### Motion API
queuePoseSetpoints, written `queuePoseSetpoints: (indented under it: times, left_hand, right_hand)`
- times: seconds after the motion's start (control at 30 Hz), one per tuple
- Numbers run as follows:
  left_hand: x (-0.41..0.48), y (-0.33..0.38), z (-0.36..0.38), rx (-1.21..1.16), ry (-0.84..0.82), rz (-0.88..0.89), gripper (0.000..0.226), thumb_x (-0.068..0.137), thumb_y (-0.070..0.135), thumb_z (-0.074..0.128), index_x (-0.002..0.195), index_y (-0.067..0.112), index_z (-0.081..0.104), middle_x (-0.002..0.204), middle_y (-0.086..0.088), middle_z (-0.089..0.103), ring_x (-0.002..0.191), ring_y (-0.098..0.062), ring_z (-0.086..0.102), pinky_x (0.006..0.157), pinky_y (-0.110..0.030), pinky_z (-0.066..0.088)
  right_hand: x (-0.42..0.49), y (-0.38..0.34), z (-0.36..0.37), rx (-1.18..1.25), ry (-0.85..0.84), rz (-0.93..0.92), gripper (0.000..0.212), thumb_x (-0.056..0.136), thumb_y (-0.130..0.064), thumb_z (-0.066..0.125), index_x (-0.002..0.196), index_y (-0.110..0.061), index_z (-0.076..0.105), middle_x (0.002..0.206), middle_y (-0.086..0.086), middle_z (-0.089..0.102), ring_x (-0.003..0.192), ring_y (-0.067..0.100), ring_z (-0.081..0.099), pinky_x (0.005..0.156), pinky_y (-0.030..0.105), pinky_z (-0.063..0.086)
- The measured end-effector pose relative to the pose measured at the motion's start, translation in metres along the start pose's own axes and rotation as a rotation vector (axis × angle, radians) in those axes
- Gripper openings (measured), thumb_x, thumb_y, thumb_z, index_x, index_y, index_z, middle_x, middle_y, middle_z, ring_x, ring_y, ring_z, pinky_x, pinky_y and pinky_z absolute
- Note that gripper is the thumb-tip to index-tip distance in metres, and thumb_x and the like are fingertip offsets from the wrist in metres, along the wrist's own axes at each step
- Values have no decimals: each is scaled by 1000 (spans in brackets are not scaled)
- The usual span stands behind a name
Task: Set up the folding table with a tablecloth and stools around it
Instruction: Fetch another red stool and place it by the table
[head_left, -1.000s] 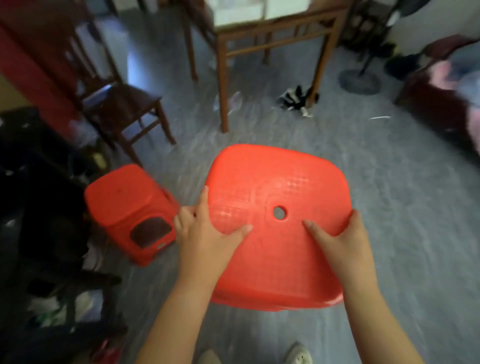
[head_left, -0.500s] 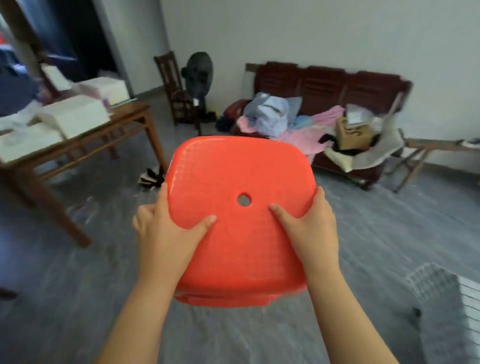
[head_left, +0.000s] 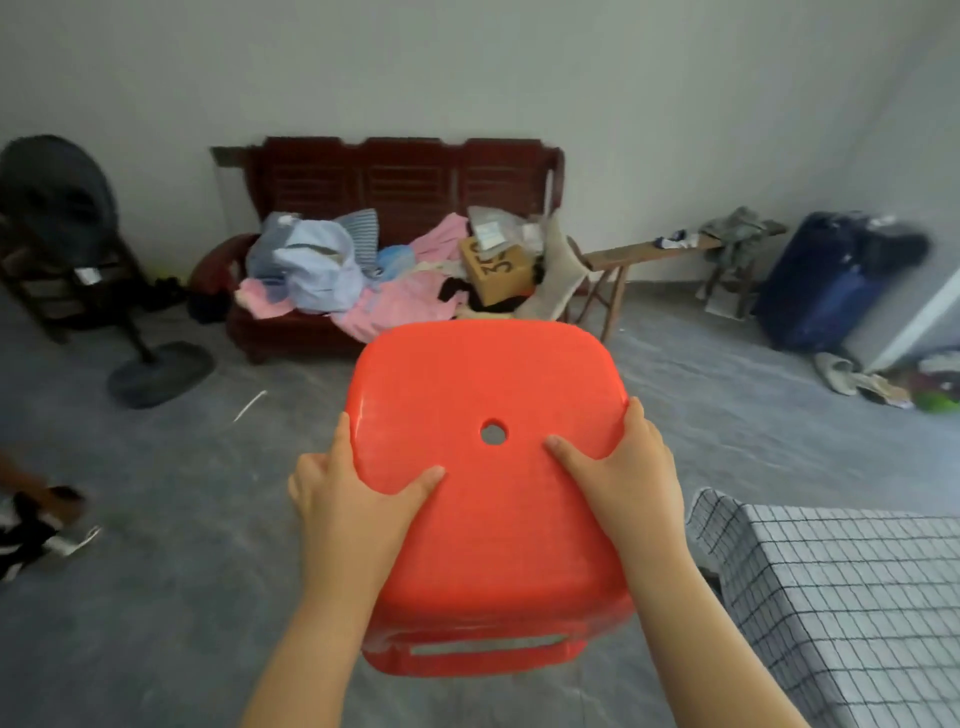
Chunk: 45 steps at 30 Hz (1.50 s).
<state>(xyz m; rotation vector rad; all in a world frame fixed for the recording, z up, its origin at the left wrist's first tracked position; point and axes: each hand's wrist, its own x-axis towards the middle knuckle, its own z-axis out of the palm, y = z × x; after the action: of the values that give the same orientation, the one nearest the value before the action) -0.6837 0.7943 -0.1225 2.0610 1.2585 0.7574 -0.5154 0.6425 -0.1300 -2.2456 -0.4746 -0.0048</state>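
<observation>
Your left hand (head_left: 349, 501) and right hand (head_left: 626, 475) each clamp a side edge of the red plastic stool (head_left: 485, 483), thumbs pressed flat on the seat and fingers wrapped under the rim, so you hold it up off the grey floor (head_left: 171, 561). The seat is square with rounded corners, finely textured, with a round hole in the middle between your thumbs and a slot handle in the near side. Just to your right, the checked tablecloth (head_left: 841, 597) covers the table. Ahead, on the cluttered wooden sofa (head_left: 405, 182), a cardboard box (head_left: 498, 267) carries blurred dark marks that cannot be read.
</observation>
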Motion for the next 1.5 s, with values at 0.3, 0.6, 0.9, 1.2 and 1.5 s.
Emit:
queuePoseSetpoints:
  times: [0.3, 0.6, 0.9, 1.2, 1.5]
  left_hand:
    - [147, 115, 169, 8, -260, 267, 112, 54, 65, 74, 148, 28, 26, 112, -15, 46, 113, -28, 33, 103, -42, 27]
    - [222, 267, 351, -51, -399, 354, 111, 60, 67, 71, 150, 29, 17, 124, -7, 35, 125, -26, 26, 106, -44, 27]
    - [272, 404, 526, -22, -585, 502, 111, 61, 72, 68, 149, 33, 13, 126, -3, 32, 127, -25, 29, 104, -45, 33]
    - [300, 516, 779, 94, -927, 708, 110, 62, 61, 75, 150, 27, 19, 127, -12, 39, 127, -31, 30, 108, -42, 26]
    - [263, 539, 1012, 336, -1397, 878, 109, 66, 50, 79, 151, 16, 19, 146, -14, 41, 132, -30, 40, 107, -37, 32]
  right_hand:
    - [167, 72, -12, 6, 223, 262, 106, 57, -77, 60, 136, -11, 37, 134, 7, 52, 122, 29, 48, 99, 48, 44]
    - [362, 165, -73, 36, 345, 343, 106, 54, -78, 61, 135, -12, 39, 130, 6, 54, 120, 30, 50, 95, 50, 46]
    - [503, 265, -129, 42, 514, 460, 101, 61, -75, 59, 137, -13, 37, 132, 5, 53, 122, 29, 50, 97, 51, 46]
    - [621, 416, -141, 95, 731, 786, 87, 67, -65, 65, 134, -12, 45, 126, 6, 59, 115, 26, 56, 96, 46, 47]
    - [651, 571, -132, 284, 620, 1171, 57, 77, -19, 74, 125, -16, 42, 118, 3, 61, 106, 22, 60, 91, 42, 49]
